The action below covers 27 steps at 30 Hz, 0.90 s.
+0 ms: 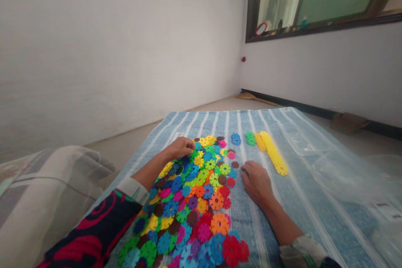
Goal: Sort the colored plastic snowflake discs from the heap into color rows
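A wide pile of flower-shaped plastic discs in many colours lies on the striped cloth. My left hand is over the pile's far left part, fingers bent and thumb close to the fingertips beside green and blue discs. Whatever it may pinch is hidden. To the right of the pile, my right hand rests low on the cloth with curled fingers, near a brown disc. A small dark spot shows at its fingers, too unclear to name. Beyond it lie a long overlapping row of yellow discs, a short orange-yellow row, green discs and blue discs.
Clear plastic containers or bags lie along the right of the blue-and-white striped cloth. A grey-white checked fabric is at the left. A broom lies on the floor by the wall, and a brown box stands farther right.
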### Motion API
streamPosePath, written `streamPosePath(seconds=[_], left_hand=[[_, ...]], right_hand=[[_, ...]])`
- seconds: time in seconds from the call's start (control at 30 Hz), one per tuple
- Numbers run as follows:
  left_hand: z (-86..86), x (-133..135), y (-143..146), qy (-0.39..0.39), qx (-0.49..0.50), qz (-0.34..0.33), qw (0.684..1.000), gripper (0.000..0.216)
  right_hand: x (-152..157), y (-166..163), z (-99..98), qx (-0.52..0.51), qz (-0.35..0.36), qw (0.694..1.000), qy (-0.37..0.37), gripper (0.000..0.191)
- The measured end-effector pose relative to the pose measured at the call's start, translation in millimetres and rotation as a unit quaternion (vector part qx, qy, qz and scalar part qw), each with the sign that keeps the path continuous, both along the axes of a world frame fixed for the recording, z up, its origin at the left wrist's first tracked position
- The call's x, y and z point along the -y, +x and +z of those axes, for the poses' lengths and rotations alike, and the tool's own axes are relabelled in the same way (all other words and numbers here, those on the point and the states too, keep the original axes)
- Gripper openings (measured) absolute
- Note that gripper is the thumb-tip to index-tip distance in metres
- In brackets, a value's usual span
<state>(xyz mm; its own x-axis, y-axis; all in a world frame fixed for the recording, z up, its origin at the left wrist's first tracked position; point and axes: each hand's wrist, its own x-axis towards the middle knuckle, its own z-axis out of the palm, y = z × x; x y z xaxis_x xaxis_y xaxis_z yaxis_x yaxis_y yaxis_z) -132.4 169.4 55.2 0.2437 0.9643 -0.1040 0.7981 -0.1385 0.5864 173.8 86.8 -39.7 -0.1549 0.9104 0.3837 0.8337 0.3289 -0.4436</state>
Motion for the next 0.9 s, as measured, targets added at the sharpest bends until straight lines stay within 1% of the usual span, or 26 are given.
streamPosePath(seconds=[0.1,0.2,0.27,0.33,0.5,0.67,0.8,0.9], left_hand=[[0.5,2,4,0.035,-0.071,-0.031,0.996,0.022],[2.6,4,13,0.075,-0.179,-0.092,0.977,0.025],[4.6,4,18,0.081,-0.223,-0.115,0.964,0.025],[7.0,3,22,0.07,-0.248,-0.121,0.959,0.026],[12.5,1,26,0.038,-0.255,-0.118,0.959,0.03],[14.1,1,25,0.035,-0.237,-0.106,0.965,0.027],[15.0,2,24,0.031,-0.227,-0.106,0.968,0.032],[14.7,3,23,0.024,-0.231,-0.106,0.967,0.025]], right_hand=[[1,0,2.3,0.001,-0.003,1.0,-0.005,0.015],[2,0,4.8,0.003,-0.003,1.0,-0.009,0.015],[2,0,5.6,0.003,-0.002,1.0,-0.008,0.016],[2,0,5.5,0.003,-0.002,1.0,-0.003,0.015],[1,-1,3.2,0.003,0.0,1.0,0.0,0.016],[1,0,3.3,0.002,-0.002,1.0,-0.001,0.015],[1,0,2.7,0.003,0.001,1.0,-0.001,0.015],[1,-1,1.9,0.001,0.0,1.0,0.001,0.015]])
